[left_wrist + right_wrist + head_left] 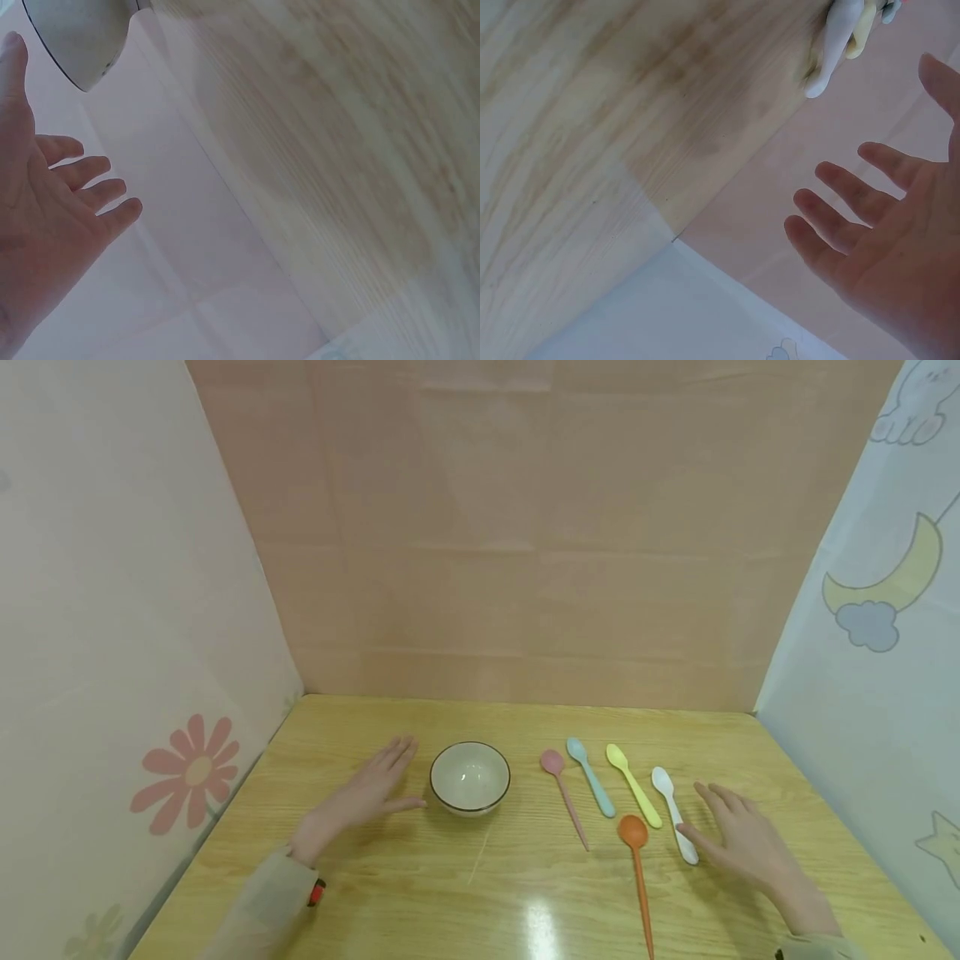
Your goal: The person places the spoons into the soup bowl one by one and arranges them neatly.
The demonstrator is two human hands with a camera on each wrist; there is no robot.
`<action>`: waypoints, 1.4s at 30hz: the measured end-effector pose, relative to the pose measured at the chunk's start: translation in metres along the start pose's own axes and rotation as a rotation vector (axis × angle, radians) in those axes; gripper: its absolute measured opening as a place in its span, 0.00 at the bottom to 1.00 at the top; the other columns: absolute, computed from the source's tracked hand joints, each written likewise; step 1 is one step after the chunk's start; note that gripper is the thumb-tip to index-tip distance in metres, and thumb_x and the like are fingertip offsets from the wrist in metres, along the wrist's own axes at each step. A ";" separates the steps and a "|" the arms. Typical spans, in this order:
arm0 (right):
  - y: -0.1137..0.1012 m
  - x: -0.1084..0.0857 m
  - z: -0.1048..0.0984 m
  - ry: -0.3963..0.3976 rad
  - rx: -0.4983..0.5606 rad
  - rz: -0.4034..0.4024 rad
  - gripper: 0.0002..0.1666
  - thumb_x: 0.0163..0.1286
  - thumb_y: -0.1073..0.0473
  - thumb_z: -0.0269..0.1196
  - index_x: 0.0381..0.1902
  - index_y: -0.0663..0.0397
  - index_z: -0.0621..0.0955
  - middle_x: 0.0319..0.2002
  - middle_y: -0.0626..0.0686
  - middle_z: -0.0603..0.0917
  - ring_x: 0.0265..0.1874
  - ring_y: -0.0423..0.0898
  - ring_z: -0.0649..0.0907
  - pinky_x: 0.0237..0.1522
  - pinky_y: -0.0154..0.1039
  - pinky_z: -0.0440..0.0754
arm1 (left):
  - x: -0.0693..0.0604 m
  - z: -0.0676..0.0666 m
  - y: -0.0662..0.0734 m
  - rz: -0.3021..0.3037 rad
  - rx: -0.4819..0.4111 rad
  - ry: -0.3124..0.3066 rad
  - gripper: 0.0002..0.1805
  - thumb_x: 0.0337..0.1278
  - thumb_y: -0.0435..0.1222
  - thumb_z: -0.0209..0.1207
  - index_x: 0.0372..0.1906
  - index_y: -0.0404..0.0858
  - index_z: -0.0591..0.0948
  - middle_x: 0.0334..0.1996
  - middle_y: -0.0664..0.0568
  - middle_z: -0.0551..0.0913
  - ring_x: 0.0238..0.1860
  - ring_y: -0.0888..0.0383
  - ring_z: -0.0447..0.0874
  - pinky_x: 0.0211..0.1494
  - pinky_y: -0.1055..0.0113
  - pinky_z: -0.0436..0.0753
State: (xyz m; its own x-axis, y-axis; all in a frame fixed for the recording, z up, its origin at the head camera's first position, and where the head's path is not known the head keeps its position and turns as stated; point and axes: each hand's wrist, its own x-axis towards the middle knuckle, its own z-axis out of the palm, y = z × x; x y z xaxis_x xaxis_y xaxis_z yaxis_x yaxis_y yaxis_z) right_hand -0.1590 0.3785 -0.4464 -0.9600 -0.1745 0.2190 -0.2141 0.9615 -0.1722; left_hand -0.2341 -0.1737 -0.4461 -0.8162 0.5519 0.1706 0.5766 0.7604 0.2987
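One white spoon (pixel 673 810) lies on the table (pixel 420 893) beside your right hand (pixel 742 846), its long axis slanting, head pointing away and slightly left, handle towards you. Your left hand (pixel 360 802) hovers beside the upright bowl (pixel 470 777); both hands' fingers are extended, thumbs apart.

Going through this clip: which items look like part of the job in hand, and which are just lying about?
Neither hand holds anything, so this sorting is a guess from nearness.

Likely in the job:
bowl, beside the left hand
white spoon, nearest the right hand

Apparently just lying about:
pink spoon
blue spoon
yellow spoon
orange spoon
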 end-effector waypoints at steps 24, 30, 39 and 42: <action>-0.007 0.005 0.006 -0.082 0.192 0.039 0.38 0.67 0.49 0.66 0.61 0.75 0.72 0.46 0.68 0.82 0.42 0.60 0.83 0.38 0.56 0.84 | 0.009 0.011 0.005 -0.006 -0.091 -0.055 0.54 0.61 0.61 0.57 0.79 0.33 0.49 0.80 0.39 0.47 0.80 0.38 0.47 0.80 0.42 0.54; -0.006 0.007 0.010 -0.072 0.221 0.035 0.35 0.64 0.54 0.69 0.57 0.78 0.74 0.40 0.64 0.83 0.36 0.52 0.83 0.34 0.44 0.83 | 0.012 0.014 0.008 -0.009 -0.088 -0.057 0.54 0.62 0.62 0.56 0.79 0.33 0.49 0.80 0.39 0.48 0.80 0.39 0.48 0.80 0.43 0.56; -0.006 0.008 0.013 -0.134 0.218 0.094 0.38 0.66 0.51 0.68 0.57 0.82 0.72 0.38 0.61 0.82 0.34 0.47 0.81 0.31 0.38 0.79 | 0.016 0.019 0.008 -0.016 -0.074 -0.053 0.54 0.63 0.63 0.54 0.79 0.33 0.49 0.80 0.39 0.49 0.79 0.39 0.49 0.79 0.44 0.57; -0.006 0.009 0.013 -0.141 0.220 0.105 0.39 0.66 0.51 0.67 0.57 0.83 0.72 0.38 0.61 0.82 0.36 0.51 0.82 0.33 0.45 0.82 | 0.017 0.020 0.009 -0.007 -0.079 -0.044 0.53 0.63 0.62 0.55 0.78 0.31 0.51 0.79 0.37 0.51 0.79 0.38 0.51 0.79 0.42 0.59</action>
State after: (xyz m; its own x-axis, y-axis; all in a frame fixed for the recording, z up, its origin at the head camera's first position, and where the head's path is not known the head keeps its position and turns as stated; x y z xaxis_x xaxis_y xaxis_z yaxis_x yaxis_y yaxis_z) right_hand -0.1686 0.3682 -0.4560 -0.9913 -0.1188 0.0559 -0.1313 0.9093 -0.3950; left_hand -0.2423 -0.1501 -0.4594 -0.8168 0.5626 0.1279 0.5652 0.7356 0.3734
